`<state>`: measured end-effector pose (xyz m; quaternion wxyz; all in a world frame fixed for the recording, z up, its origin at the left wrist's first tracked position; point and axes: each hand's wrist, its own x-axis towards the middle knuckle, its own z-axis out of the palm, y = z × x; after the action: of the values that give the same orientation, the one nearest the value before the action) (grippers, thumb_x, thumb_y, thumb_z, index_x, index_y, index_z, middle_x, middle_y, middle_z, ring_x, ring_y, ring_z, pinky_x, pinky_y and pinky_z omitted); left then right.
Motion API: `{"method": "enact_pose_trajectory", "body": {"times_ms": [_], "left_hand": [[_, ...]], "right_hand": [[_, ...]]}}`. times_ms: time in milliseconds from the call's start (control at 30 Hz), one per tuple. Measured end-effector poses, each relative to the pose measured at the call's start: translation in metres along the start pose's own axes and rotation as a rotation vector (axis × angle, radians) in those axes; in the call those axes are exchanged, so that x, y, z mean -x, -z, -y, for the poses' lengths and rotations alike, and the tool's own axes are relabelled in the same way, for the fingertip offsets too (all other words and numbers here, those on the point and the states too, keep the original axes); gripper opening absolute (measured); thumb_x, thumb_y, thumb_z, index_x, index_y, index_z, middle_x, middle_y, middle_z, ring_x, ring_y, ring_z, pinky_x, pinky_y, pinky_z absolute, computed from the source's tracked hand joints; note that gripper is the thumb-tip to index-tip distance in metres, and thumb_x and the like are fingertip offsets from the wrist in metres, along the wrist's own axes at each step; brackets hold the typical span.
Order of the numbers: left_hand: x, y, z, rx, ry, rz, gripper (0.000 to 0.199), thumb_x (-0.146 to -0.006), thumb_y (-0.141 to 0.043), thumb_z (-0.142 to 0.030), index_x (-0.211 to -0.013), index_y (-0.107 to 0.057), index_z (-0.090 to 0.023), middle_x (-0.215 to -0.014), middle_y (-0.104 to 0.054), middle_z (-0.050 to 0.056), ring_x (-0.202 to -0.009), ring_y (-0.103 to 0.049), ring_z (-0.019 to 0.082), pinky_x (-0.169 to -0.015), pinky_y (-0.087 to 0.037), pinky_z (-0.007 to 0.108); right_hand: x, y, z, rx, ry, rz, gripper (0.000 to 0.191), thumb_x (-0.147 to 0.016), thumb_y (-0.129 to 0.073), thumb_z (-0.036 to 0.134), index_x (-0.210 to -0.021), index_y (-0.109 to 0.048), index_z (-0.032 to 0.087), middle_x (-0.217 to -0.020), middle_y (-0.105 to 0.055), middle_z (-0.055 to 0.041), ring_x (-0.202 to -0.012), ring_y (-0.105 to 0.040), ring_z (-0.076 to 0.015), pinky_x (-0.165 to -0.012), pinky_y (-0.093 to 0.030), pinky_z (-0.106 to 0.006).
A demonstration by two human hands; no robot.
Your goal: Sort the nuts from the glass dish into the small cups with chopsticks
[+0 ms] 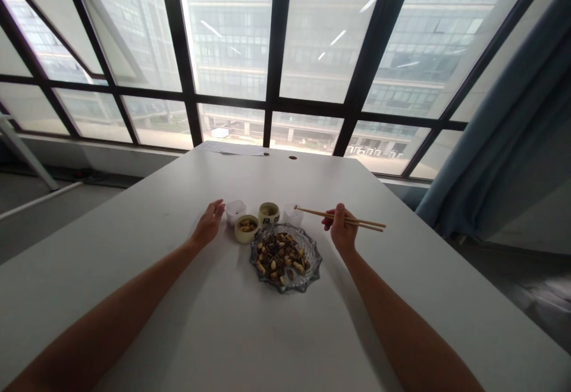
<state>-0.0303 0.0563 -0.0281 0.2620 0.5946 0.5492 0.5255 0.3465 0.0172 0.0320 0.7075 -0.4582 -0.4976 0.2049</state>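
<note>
My right hand [342, 228] is closed around a pair of wooden chopsticks [363, 223]. Their tips reach left to a clear plastic cup [293, 216], with a tiny dark piece at the tips, too small to name. My left hand [210, 222] rests open beside another clear plastic cup [235, 212]; whether it touches the cup I cannot tell. Between the cups stand a cream cup with dark characters [269, 216] and a similar cream cup [246, 236] holding light brown pieces. Nearest me, a scalloped glass bowl [316, 258] holds mixed nuts and dark seeds [281, 253].
All of this stands on a white table [250, 344]. At its far left edge lie white papers [232, 149]; a small dark round spot [292, 157] shows near the far edge. Large windows rise behind the table, and a blue curtain [486, 142] hangs at the right.
</note>
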Motion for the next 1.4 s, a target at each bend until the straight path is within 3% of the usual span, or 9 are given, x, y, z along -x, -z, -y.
{"method": "enact_pose_trajectory", "body": {"times_ms": [167,467,767,933,1067,1167,1267,1400], "left_hand": [[0.005,0.001,-0.004,0.05,0.026,-0.028,0.061,-0.091,-0.043,-0.061,-0.133,-0.05,-0.019,-0.128,-0.063,0.014,-0.113,-0.062,0.026,-0.088,-0.054,0.041],[0.003,-0.004,-0.011,-0.096,-0.063,-0.046,0.055,-0.095,-0.04,-0.054,-0.132,-0.052,-0.015,-0.13,-0.061,0.017,-0.119,-0.059,0.027,-0.105,-0.044,0.046],[0.002,-0.006,-0.012,-0.112,-0.076,-0.058,0.053,-0.095,-0.041,-0.054,-0.131,-0.053,-0.017,-0.127,-0.064,0.015,-0.118,-0.06,0.027,-0.104,-0.045,0.045],[0.002,-0.005,-0.012,-0.108,-0.059,-0.053,0.053,-0.095,-0.042,-0.054,-0.13,-0.053,-0.017,-0.128,-0.063,0.015,-0.116,-0.061,0.027,-0.104,-0.045,0.044],[0.003,-0.004,-0.014,-0.121,-0.061,-0.05,0.055,-0.095,-0.04,-0.054,-0.131,-0.052,-0.014,-0.126,-0.063,0.017,-0.116,-0.061,0.027,-0.104,-0.044,0.044],[0.003,-0.005,-0.015,-0.127,-0.072,-0.051,0.056,-0.095,-0.04,-0.055,-0.131,-0.053,-0.014,-0.125,-0.064,0.017,-0.115,-0.061,0.027,-0.104,-0.044,0.045],[0.002,-0.006,-0.014,-0.122,-0.087,-0.045,0.056,-0.095,-0.04,-0.056,-0.13,-0.053,-0.015,-0.125,-0.064,0.016,-0.114,-0.062,0.027,-0.103,-0.045,0.045],[-0.002,-0.008,-0.011,-0.101,-0.087,-0.04,0.057,-0.094,-0.041,-0.06,-0.129,-0.054,-0.017,-0.123,-0.065,0.015,-0.115,-0.061,0.027,-0.103,-0.045,0.046]], "right_hand": [[0.006,0.006,-0.006,0.009,-0.016,-0.006,0.058,-0.09,-0.048,0.068,-0.07,-0.062,0.016,-0.046,-0.06,-0.0002,-0.035,-0.052,-0.0113,-0.037,-0.04,-0.023],[0.004,0.003,-0.008,0.026,0.057,0.031,0.058,-0.09,-0.047,0.069,-0.071,-0.062,0.016,-0.049,-0.061,-0.0008,-0.036,-0.052,-0.0108,-0.037,-0.04,-0.023],[0.018,-0.004,-0.007,0.116,0.112,0.11,0.054,-0.09,-0.051,0.066,-0.073,-0.065,0.017,-0.054,-0.063,-0.0022,-0.045,-0.055,-0.0129,-0.044,-0.044,-0.025],[0.019,-0.002,-0.006,0.097,0.117,0.061,0.054,-0.09,-0.05,0.066,-0.073,-0.065,0.017,-0.056,-0.064,-0.0027,-0.047,-0.056,-0.0131,-0.045,-0.044,-0.025],[0.019,-0.002,0.004,0.073,0.136,0.042,0.057,-0.088,-0.049,0.069,-0.071,-0.064,0.017,-0.054,-0.062,-0.0023,-0.044,-0.054,-0.0124,-0.044,-0.043,-0.025],[0.015,-0.003,0.025,0.045,0.122,0.033,0.06,-0.086,-0.049,0.073,-0.067,-0.063,0.018,-0.05,-0.06,-0.0019,-0.04,-0.051,-0.0114,-0.04,-0.04,-0.024],[0.008,-0.002,0.054,0.025,0.07,0.136,0.062,-0.082,-0.053,0.075,-0.06,-0.062,0.018,-0.043,-0.057,-0.0014,-0.033,-0.045,-0.0096,-0.033,-0.034,-0.022],[0.005,0.002,0.085,0.085,-0.057,0.482,0.061,-0.074,-0.062,0.075,-0.057,-0.064,0.017,-0.039,-0.056,-0.0015,-0.029,-0.043,-0.009,-0.03,-0.03,-0.02]]}}
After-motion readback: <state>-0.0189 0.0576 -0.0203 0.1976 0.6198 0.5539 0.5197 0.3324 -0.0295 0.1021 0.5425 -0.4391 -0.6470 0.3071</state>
